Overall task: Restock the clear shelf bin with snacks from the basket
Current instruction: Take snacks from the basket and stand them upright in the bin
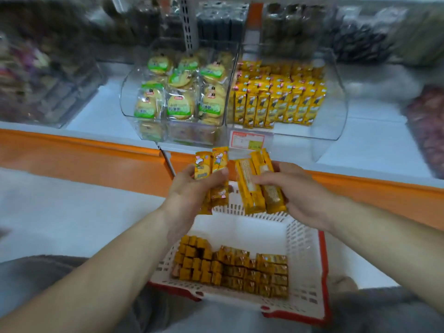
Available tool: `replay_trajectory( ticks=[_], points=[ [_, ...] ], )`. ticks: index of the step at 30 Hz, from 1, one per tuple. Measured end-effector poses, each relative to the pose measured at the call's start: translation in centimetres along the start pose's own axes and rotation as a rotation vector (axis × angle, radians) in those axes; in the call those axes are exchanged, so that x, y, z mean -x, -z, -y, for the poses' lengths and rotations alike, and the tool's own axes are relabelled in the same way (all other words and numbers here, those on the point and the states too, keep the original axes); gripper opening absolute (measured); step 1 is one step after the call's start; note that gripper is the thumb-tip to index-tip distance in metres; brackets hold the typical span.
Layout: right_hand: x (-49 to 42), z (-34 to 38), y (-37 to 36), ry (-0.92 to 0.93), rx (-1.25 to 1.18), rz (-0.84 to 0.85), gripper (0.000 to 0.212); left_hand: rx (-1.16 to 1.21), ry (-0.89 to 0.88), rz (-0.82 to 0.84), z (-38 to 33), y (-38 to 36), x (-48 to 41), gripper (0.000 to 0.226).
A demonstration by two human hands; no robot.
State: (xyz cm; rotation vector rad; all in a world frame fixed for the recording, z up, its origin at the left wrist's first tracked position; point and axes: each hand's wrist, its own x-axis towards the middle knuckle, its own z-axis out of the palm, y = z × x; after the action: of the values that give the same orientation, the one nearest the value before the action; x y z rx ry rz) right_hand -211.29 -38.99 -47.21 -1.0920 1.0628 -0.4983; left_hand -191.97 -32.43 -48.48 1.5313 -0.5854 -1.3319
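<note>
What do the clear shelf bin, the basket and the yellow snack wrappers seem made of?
Clear curved shelf bin: rigid transparent plastic, probably acrylic; see-through walls, glinting edges. White lattice basket with red rim: moulded plastic, matte, perforated walls. Yellow snack wrappers: glossy film, possibly foil-lined, by their sheen.

The left hand (189, 191) is raised, gripping upright yellow snack packs (211, 164). Just beside it, the right hand (298, 191) curls its fingers (264, 180) over a second bundle (252, 191).

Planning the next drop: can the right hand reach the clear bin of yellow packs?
Likely yes: nothing stands between the right hand and the clear bin, and its front right floor is bare.
</note>
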Motion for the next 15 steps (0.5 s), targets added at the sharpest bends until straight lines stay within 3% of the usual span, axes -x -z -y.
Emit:
replay_trajectory(
  ticks=[4, 9, 15],
  points=[
    [3.5, 1.6, 0.6, 0.108, -0.097, -0.057, 0.034, 0.060, -0.065, 0.139, -1.9, -2.7, 1.5, 0.041],
    [3.5, 1.5, 0.6, 0.214, -0.225, -0.139, 0.054, 0.000, -0.114, 0.151, -2.8, -5.0, 1.9, 0.069],
    [2.1, 2.7, 2.6, 0.234, -0.235, -0.076, 0.049, -0.044, -0.194, 0.163, -4.8, -5.9, 1.0, 0.066]
  ],
)
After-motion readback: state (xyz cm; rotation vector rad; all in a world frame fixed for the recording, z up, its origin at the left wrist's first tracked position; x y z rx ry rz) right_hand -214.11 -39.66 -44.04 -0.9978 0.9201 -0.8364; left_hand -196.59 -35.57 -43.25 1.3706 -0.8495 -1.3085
